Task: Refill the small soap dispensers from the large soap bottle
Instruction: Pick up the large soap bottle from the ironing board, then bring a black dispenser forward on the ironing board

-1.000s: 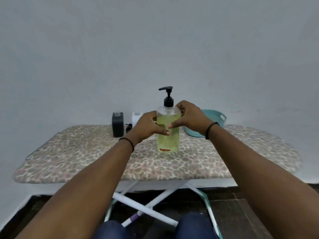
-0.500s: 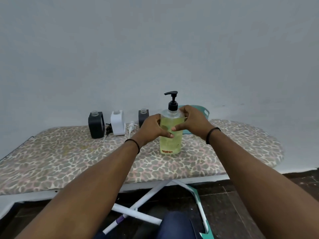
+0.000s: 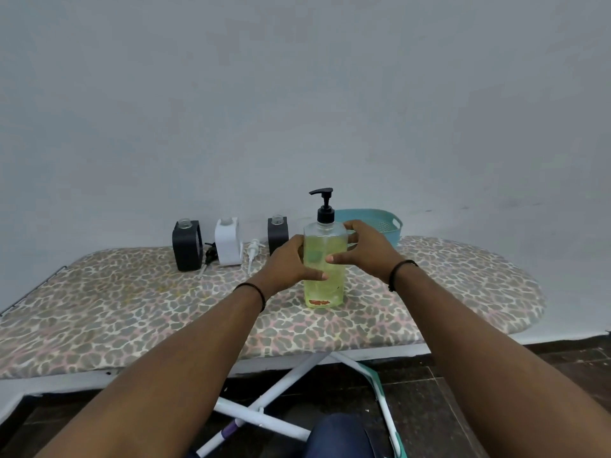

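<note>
The large soap bottle (image 3: 324, 285) stands upright on the ironing board (image 3: 132, 312); it is clear, holds yellow-green soap and carries a black pump. My left hand (image 3: 286, 264) wraps its left side and my right hand (image 3: 367, 247) holds its right side near the shoulder. Behind and to the left stand three small dispensers with their pumps off: a black one (image 3: 186, 247), a white one (image 3: 228, 242) and another black one (image 3: 277, 234), partly hidden by my left hand. A loose white pump (image 3: 254, 251) and a dark pump (image 3: 208, 256) lie between them.
A teal perforated basket (image 3: 380, 223) sits at the back right, against the grey wall. The board has a leopard-print cover, with its white crossed legs (image 3: 264, 408) and dark floor tiles below. My knee shows at the bottom.
The view has swung left, bringing the three small dispensers and loose pumps into sight. Both hands stay on the bottle, which stands in the same spot on the board.
</note>
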